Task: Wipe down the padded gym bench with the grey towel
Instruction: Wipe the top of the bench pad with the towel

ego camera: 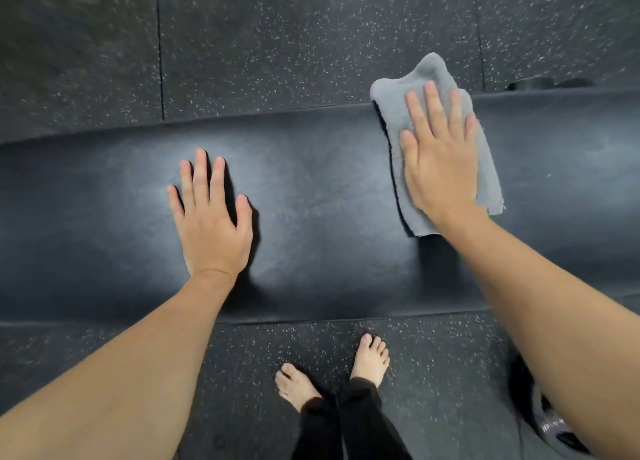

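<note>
Towel (446, 140) under right hand (441, 168) on bench (311, 199), left hand (211, 224) flat well leftward

The right hand (441, 158) is pressing flat, fingers spread, on the grey towel (429, 78), which is lying across the far edge of the padded gym bench (329, 199). The left hand (211, 213) is resting palm-down on the bare padding. Two bare feet (370, 357) are standing on the speckled floor (277, 43).
</note>
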Demonstrator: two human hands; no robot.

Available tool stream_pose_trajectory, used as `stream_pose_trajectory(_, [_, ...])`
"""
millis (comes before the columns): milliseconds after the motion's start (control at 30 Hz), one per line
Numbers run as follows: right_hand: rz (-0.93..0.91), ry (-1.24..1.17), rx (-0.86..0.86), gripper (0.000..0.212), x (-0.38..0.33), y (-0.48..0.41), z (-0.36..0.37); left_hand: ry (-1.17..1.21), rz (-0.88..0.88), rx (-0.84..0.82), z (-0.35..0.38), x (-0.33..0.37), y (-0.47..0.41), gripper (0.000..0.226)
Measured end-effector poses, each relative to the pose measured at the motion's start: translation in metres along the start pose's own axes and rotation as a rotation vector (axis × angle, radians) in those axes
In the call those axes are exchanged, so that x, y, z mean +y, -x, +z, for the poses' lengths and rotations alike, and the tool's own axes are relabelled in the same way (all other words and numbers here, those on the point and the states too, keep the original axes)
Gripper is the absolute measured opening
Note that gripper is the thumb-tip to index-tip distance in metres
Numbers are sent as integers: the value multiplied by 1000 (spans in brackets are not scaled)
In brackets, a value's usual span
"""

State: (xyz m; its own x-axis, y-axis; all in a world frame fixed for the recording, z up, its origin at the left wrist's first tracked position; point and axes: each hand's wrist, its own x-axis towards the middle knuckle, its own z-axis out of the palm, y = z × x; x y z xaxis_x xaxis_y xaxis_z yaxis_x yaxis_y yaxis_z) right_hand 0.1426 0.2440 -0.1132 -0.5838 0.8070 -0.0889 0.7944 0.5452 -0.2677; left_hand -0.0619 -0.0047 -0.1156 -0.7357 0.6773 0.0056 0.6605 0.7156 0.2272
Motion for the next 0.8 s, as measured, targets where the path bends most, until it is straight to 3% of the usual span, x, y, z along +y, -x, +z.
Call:
stream_pose_trajectory(133, [23, 16, -16, 56, -20, 60, 5, -9, 5, -3, -2, 1, 1, 63])
stream_pose_trajectory(367, [-141, 105, -100, 58, -32, 174, 22, -79, 0, -16, -6, 11, 4, 60])
stream_pose_trajectory(433, [-186, 135, -99, 58, -25, 178, 21, -61, 22, 9, -8, 39, 5, 54])
stream_pose_trajectory(533, [-235, 127, -115, 55, -10, 179, 13, 145, 164, -16, -9, 105, 12, 47])
stream_pose_trajectory(667, [-96, 117, -42, 55, 55, 168, -4, 256, 182, -66, 2, 181, 4, 46])
stream_pose_trajectory(800, [99, 82, -31, 57, 141, 149, -33, 89, 35, -182, 40, 238, 12, 59])
